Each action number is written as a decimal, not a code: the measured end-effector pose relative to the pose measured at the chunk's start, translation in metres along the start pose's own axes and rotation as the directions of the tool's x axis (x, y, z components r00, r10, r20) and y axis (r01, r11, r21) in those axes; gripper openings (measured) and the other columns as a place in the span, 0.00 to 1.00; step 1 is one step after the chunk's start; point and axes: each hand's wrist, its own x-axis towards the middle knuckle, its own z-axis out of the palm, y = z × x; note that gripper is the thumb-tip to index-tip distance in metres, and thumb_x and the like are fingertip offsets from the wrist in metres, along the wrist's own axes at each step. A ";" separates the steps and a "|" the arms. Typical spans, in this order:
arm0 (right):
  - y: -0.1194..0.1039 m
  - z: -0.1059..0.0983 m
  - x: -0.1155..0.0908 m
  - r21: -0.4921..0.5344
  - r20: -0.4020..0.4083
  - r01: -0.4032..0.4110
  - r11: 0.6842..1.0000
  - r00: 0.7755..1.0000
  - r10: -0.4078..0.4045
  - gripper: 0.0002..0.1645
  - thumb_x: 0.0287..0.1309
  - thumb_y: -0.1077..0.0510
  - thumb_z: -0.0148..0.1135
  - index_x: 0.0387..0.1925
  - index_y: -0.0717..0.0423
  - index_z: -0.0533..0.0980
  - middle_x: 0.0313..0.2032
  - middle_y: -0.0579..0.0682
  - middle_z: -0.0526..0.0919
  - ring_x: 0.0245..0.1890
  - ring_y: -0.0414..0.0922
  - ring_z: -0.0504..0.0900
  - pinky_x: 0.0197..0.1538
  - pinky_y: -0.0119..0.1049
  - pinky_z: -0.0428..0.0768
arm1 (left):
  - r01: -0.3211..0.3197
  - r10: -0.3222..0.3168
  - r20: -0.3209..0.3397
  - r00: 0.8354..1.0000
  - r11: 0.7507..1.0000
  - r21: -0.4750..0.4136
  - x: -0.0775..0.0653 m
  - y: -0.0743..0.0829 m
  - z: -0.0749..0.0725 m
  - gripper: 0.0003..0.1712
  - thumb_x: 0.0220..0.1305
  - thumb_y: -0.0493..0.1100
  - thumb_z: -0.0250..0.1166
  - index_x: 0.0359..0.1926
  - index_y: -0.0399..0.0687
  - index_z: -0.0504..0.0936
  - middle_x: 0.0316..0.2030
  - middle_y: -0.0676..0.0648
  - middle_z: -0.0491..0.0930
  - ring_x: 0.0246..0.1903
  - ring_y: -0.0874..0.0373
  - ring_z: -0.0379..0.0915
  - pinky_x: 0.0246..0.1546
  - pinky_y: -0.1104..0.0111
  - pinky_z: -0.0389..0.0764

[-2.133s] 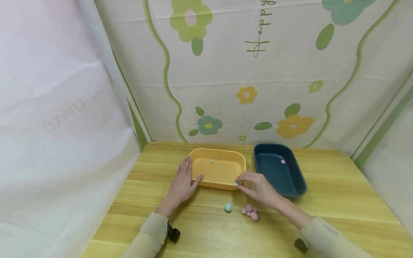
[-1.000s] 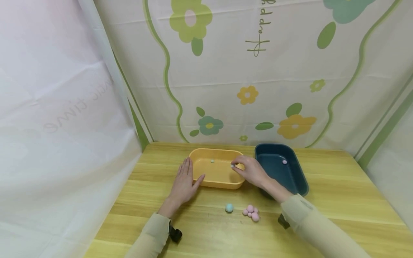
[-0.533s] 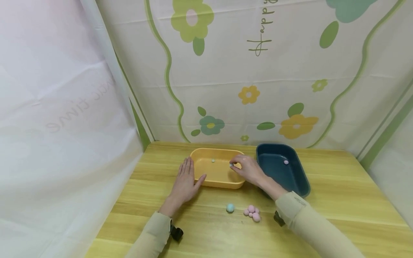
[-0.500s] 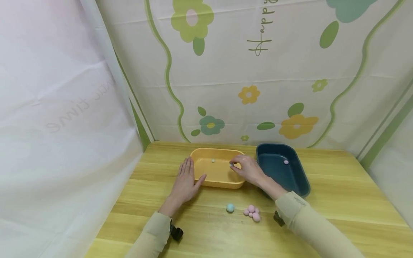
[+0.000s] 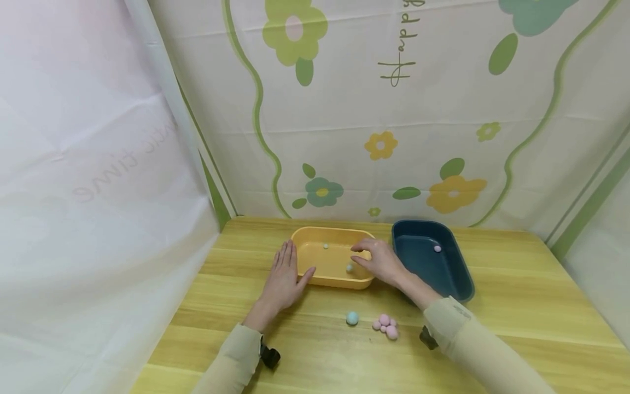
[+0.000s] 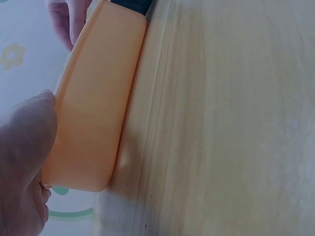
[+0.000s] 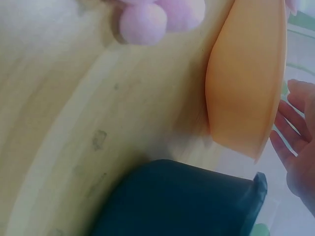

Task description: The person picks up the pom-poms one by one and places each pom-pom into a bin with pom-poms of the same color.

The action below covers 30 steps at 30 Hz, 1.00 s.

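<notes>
My left hand (image 5: 283,278) rests against the left end of the yellow tray (image 5: 330,282), fingers straight and thumb along the near rim. Over the tray's right end hovers my right hand (image 5: 384,261), thumb and fingertips parted with nothing between them. Just below those fingertips a small pale-blue pom-pom (image 5: 350,268) lies on the tray floor. A smaller pale-green pom-pom (image 5: 326,246) sits near the back wall. The right wrist view shows the fingers of the right hand (image 7: 298,137) at the orange-looking tray side (image 7: 246,78).
A dark blue tray (image 5: 428,268) stands right of the yellow one, holding a small pink pom-pom (image 5: 437,249). On the wooden table in front are a larger light-blue pom-pom (image 5: 352,318) and a cluster of several pink pom-poms (image 5: 385,325). A printed cloth (image 5: 339,109) hangs behind.
My right hand has moved from the yellow tray's front right corner to above its inside, and has let go of the small pale-blue pom-pom. My left hand has stayed at the tray.
</notes>
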 end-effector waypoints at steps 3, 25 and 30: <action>-0.003 -0.003 -0.008 0.023 0.014 -0.002 1.000 1.000 0.002 0.14 0.66 0.61 0.77 0.51 0.62 0.90 0.49 0.59 0.93 0.51 0.57 0.92 0.54 0.56 0.92 | 0.001 -0.001 0.003 1.000 1.000 -0.007 0.000 0.000 0.000 0.57 0.86 0.72 0.43 0.87 0.29 0.40 0.88 0.32 0.36 0.90 0.38 0.34 0.91 0.46 0.45; -0.032 -0.008 -0.060 0.093 0.109 0.114 0.989 0.986 -0.124 0.34 0.64 0.59 0.80 0.69 0.61 0.81 0.67 0.59 0.87 0.65 0.58 0.88 0.62 0.54 0.89 | 0.000 0.000 -0.001 1.000 1.000 0.002 0.000 0.000 0.000 0.56 0.86 0.71 0.43 0.86 0.28 0.41 0.88 0.31 0.37 0.90 0.38 0.35 0.91 0.46 0.46; -0.038 -0.009 -0.071 0.118 0.175 0.098 0.988 0.977 -0.118 0.44 0.66 0.52 0.79 0.79 0.56 0.72 0.77 0.59 0.76 0.73 0.60 0.81 0.67 0.60 0.86 | -0.008 0.008 -0.017 1.000 1.000 -0.007 -0.001 0.001 -0.002 0.56 0.86 0.69 0.46 0.86 0.27 0.43 0.88 0.29 0.40 0.90 0.36 0.37 0.90 0.44 0.47</action>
